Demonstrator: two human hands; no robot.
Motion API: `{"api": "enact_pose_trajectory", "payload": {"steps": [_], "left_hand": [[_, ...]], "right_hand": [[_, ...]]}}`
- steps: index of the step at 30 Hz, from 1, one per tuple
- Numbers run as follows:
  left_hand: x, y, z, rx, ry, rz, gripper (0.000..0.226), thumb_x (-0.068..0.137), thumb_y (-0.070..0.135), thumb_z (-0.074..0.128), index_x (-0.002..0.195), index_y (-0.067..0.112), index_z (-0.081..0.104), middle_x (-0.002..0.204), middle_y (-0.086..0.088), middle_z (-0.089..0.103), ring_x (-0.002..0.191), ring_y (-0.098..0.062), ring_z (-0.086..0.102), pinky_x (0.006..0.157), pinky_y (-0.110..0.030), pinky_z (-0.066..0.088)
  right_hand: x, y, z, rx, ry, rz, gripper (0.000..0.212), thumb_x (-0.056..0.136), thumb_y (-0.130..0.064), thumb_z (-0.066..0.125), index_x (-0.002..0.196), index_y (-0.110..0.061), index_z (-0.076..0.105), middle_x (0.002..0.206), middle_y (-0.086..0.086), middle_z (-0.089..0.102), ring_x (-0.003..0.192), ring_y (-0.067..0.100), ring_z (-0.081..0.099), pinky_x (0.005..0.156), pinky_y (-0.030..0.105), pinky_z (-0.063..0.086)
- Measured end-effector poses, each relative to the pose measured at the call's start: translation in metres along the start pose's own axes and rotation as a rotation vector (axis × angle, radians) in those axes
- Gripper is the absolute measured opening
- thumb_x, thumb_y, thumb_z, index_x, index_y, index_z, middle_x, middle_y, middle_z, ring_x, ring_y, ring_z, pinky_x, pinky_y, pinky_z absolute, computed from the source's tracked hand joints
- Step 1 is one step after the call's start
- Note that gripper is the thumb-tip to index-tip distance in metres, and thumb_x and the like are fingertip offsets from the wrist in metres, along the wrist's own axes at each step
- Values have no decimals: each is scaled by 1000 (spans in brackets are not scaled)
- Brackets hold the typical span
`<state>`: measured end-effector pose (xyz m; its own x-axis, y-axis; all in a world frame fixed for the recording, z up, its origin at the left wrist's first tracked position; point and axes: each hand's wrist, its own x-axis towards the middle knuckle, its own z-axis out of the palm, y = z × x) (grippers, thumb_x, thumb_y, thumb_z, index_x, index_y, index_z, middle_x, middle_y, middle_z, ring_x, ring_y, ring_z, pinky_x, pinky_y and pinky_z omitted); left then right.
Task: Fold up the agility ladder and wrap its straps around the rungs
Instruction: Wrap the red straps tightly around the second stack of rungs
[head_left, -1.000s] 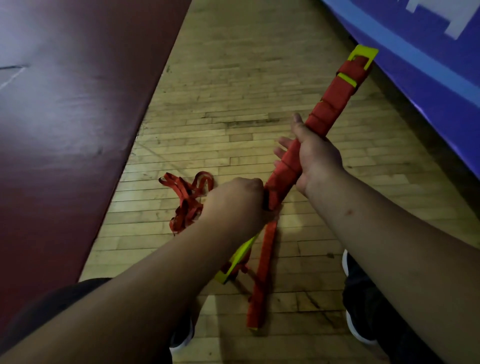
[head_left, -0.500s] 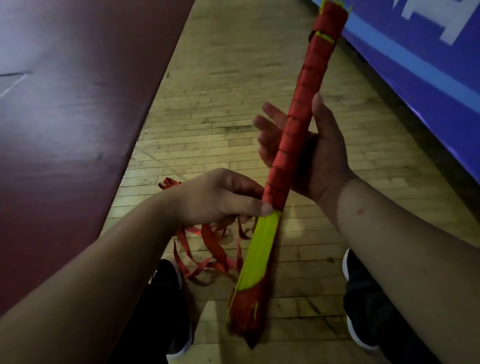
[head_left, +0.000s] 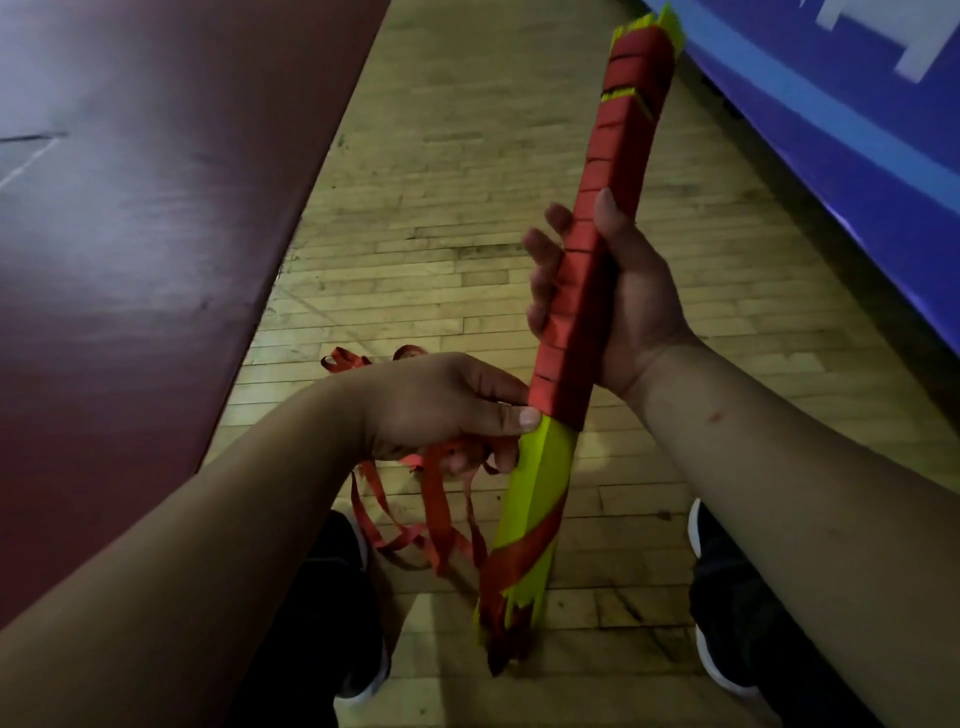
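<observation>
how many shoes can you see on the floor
2. The left shoe is below the left forearm, beside the loose red straps; the right shoe is below the right forearm, partly hidden by it.

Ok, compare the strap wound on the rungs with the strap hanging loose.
The wound strap lies in tight, even turns covering the upper part of the rungs; the loose strap hangs in slack, tangled loops. The right hand grips the rungs over the wound strap; the left hand holds the loose strap. Both are flat red webbing.
</observation>
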<state>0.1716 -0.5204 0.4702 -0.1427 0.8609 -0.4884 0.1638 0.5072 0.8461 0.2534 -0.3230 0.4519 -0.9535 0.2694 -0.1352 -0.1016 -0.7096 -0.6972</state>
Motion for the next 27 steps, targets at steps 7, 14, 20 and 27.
{"api": "enact_pose_trajectory", "payload": {"steps": [7, 14, 20, 27], "left_hand": [[-1, 0, -3, 320, 56, -55, 37, 111, 39, 60, 78, 48, 75, 85, -5, 81, 50, -9, 57, 53, -24, 46], [1, -7, -6, 351, 187, -76, 22, 106, 44, 66, 89, 32, 75, 79, 5, 73, 63, -12, 64, 63, -31, 53], [11, -12, 8, 559, 360, -104, 46, 88, 73, 73, 92, 27, 76, 76, 5, 72, 65, -2, 66, 61, -24, 49], [9, -13, 0, 322, 353, -34, 39, 86, 68, 78, 95, 30, 84, 85, 3, 80, 78, -13, 74, 78, -33, 61]], "right_hand": [[1, 9, 4, -125, 126, 38, 37, 105, -54, 61, 128, -25, 67, 114, 1, 79, 83, 15, 76, 71, 35, 61], [6, 12, 8, -179, 190, 29, 45, 101, -51, 68, 136, -25, 63, 116, 2, 81, 90, 18, 78, 76, 39, 63], [12, 17, 13, -196, 275, -6, 43, 100, -50, 73, 134, -24, 65, 112, 3, 83, 92, 20, 79, 79, 41, 65], [11, 13, 13, -125, 241, -3, 51, 103, -52, 67, 139, -17, 65, 120, 7, 81, 95, 20, 78, 81, 39, 64]]}}
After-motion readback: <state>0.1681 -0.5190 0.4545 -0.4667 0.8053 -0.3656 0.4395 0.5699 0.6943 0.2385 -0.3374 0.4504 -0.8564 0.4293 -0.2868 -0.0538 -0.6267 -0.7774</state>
